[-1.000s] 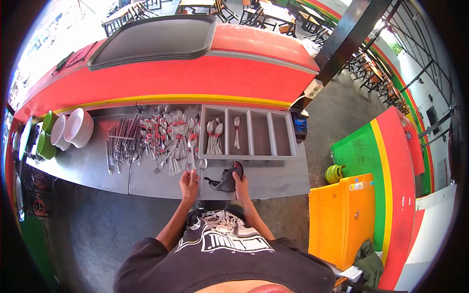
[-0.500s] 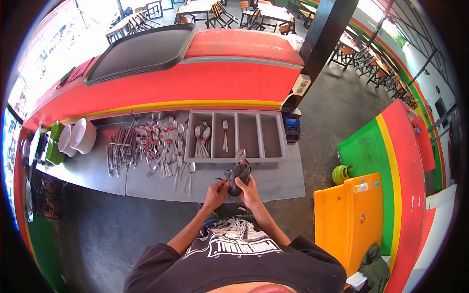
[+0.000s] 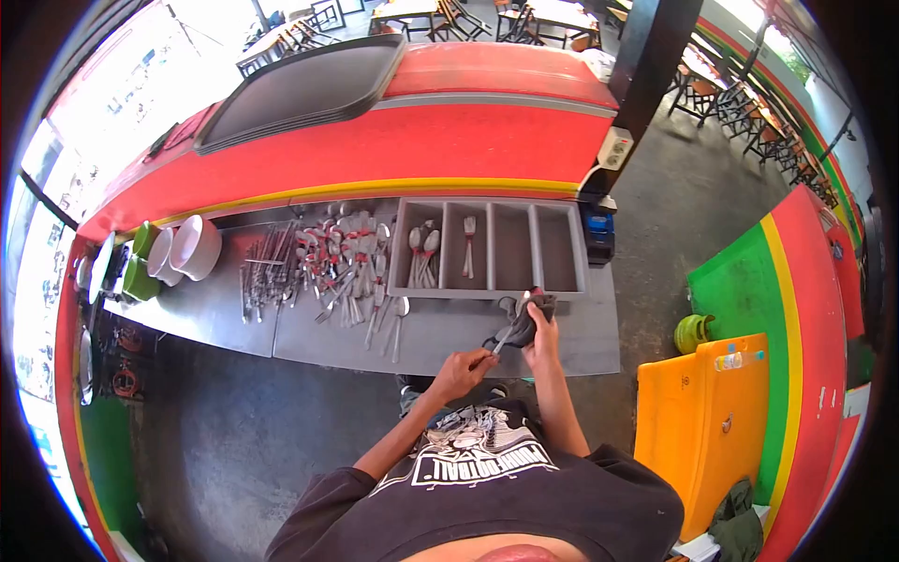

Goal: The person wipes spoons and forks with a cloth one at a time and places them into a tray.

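In the head view, my left hand [image 3: 459, 377] pinches the handle end of a spoon [image 3: 503, 340] over the counter's front edge. My right hand [image 3: 544, 343] is closed around a dark cloth [image 3: 521, 328] wrapped about the spoon's upper part, so most of its bowl is hidden. Just beyond my hands stands a grey cutlery tray [image 3: 449, 294] with several compartments. Spoons [image 3: 423, 258] lie in its leftmost compartment, and a single fork [image 3: 469, 248] lies in the one beside it. Left of the tray is a heap of loose spoons and forks [image 3: 351, 262].
More thin cutlery [image 3: 267, 267] lies further left on the metal counter [image 3: 309, 339], near white bowls [image 3: 195, 248] and green containers [image 3: 140, 279]. A blue-black box [image 3: 599, 234] stands right of the tray. A black tray [image 3: 309, 89] rests on the red ledge. An orange cabinet [image 3: 670, 412] stands at right.
My left hand has shifted down the spoon's handle, now exposed below the cloth. My right hand and the cloth have moved up around its bowl. The view has turned slightly left.
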A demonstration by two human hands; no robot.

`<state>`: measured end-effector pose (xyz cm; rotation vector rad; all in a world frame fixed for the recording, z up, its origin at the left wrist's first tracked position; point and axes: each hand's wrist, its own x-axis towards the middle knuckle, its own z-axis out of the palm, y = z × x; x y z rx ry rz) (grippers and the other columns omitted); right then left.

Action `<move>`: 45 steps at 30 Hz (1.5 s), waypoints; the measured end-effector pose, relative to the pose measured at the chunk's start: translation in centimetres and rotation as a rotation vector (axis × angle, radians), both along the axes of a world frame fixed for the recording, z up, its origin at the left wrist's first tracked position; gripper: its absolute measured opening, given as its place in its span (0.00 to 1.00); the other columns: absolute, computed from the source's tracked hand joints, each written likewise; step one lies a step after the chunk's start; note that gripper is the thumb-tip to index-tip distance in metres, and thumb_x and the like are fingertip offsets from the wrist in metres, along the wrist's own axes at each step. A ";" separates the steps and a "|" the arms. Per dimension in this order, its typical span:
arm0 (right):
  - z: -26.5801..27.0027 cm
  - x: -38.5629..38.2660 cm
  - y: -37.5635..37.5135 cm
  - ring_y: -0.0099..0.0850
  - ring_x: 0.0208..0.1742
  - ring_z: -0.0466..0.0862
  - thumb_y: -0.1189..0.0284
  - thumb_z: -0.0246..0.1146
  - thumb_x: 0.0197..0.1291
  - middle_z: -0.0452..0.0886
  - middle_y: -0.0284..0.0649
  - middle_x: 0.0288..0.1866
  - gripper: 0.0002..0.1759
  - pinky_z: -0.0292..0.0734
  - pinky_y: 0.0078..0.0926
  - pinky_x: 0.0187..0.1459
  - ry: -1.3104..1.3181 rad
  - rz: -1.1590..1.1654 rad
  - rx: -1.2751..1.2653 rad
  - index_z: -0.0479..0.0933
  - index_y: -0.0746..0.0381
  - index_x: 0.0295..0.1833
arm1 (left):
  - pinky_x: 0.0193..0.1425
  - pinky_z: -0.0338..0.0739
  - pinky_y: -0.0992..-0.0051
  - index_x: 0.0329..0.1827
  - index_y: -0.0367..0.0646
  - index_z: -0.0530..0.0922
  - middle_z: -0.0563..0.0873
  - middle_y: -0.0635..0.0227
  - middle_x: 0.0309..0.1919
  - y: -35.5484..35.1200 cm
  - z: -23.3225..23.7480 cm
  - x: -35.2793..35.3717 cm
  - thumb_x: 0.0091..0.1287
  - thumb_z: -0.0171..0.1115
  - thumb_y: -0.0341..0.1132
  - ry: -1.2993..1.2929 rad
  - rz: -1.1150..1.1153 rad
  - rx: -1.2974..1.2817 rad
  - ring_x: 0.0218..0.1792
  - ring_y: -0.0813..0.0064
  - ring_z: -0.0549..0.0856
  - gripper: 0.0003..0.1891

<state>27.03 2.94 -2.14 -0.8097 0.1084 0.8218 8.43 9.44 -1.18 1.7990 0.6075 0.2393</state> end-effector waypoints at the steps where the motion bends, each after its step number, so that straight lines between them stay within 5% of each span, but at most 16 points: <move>1: -0.6 -0.2 0.4 0.34 0.42 0.87 0.76 0.67 0.59 0.84 0.41 0.44 0.17 0.86 0.32 0.44 -0.026 0.038 0.002 0.74 0.64 0.54 | 0.26 0.65 0.76 0.43 0.35 0.82 0.75 0.72 0.18 0.7 0.3 -0.7 0.71 0.61 0.36 0.005 0.000 -0.002 0.21 0.84 0.71 0.11; 4: 0.2 -0.7 1.6 0.33 0.42 0.87 0.77 0.68 0.59 0.84 0.42 0.44 0.17 0.86 0.33 0.45 -0.092 0.136 -0.023 0.74 0.64 0.53 | 0.27 0.68 0.70 0.41 0.35 0.82 0.77 0.63 0.18 2.5 -0.3 -3.0 0.70 0.61 0.36 0.069 0.043 -0.054 0.21 0.77 0.73 0.11; 10: -0.6 0.0 1.4 0.32 0.42 0.87 0.76 0.68 0.59 0.83 0.40 0.45 0.17 0.86 0.35 0.45 -0.079 0.102 -0.015 0.74 0.63 0.53 | 0.29 0.69 0.74 0.44 0.37 0.81 0.77 0.68 0.19 2.9 -1.3 -3.8 0.71 0.57 0.32 0.006 0.018 -0.075 0.22 0.80 0.74 0.08; 18: -1.5 2.4 -2.0 0.29 0.47 0.85 0.62 0.60 0.68 0.84 0.35 0.48 0.14 0.83 0.32 0.51 0.036 -0.024 0.143 0.77 0.57 0.53 | 0.33 0.69 0.77 0.39 0.37 0.79 0.75 0.73 0.21 0.6 -1.6 -3.4 0.76 0.54 0.38 -0.033 0.057 -0.238 0.25 0.83 0.72 0.13; 24: -1.1 1.5 -3.4 0.34 0.46 0.86 0.61 0.58 0.69 0.83 0.38 0.49 0.19 0.87 0.41 0.36 0.107 0.192 0.214 0.73 0.58 0.60 | 0.35 0.67 0.79 0.35 0.41 0.73 0.66 0.78 0.21 -1.0 -2.4 -2.1 0.80 0.49 0.42 -0.291 0.115 -0.652 0.25 0.84 0.66 0.16; 27: -0.7 0.7 -3.9 0.36 0.46 0.86 0.61 0.58 0.69 0.81 0.42 0.55 0.25 0.87 0.44 0.30 -0.055 0.347 0.215 0.67 0.58 0.67 | 0.36 0.65 0.78 0.33 0.44 0.70 0.62 0.79 0.20 -1.5 -2.1 -0.9 0.80 0.45 0.46 -0.349 0.063 -0.778 0.25 0.83 0.64 0.18; 34: 1.3 -0.9 -2.8 0.36 0.53 0.85 0.75 0.68 0.60 0.80 0.42 0.57 0.27 0.85 0.37 0.50 -0.092 0.287 0.277 0.69 0.61 0.64 | 0.37 0.62 0.76 0.31 0.46 0.66 0.59 0.78 0.19 -3.0 -2.1 -0.4 0.81 0.42 0.49 -0.275 -0.110 -1.139 0.25 0.78 0.63 0.21; 37: -0.7 -0.2 -3.2 0.35 0.51 0.86 0.77 0.72 0.56 0.83 0.38 0.52 0.25 0.81 0.35 0.56 -0.100 0.266 0.234 0.72 0.62 0.58 | 0.36 0.63 0.75 0.30 0.46 0.66 0.59 0.78 0.19 -3.1 -2.6 -0.6 0.80 0.42 0.51 -0.231 -0.147 -1.118 0.25 0.77 0.64 0.22; 45: -2.1 0.3 -2.5 0.30 0.45 0.86 0.83 0.69 0.53 0.84 0.39 0.46 0.25 0.82 0.29 0.49 -0.201 0.130 0.021 0.72 0.63 0.57 | 0.34 0.64 0.76 0.31 0.43 0.69 0.63 0.77 0.19 -3.0 -1.2 -0.4 0.80 0.43 0.51 -0.042 -0.018 -0.683 0.24 0.81 0.65 0.23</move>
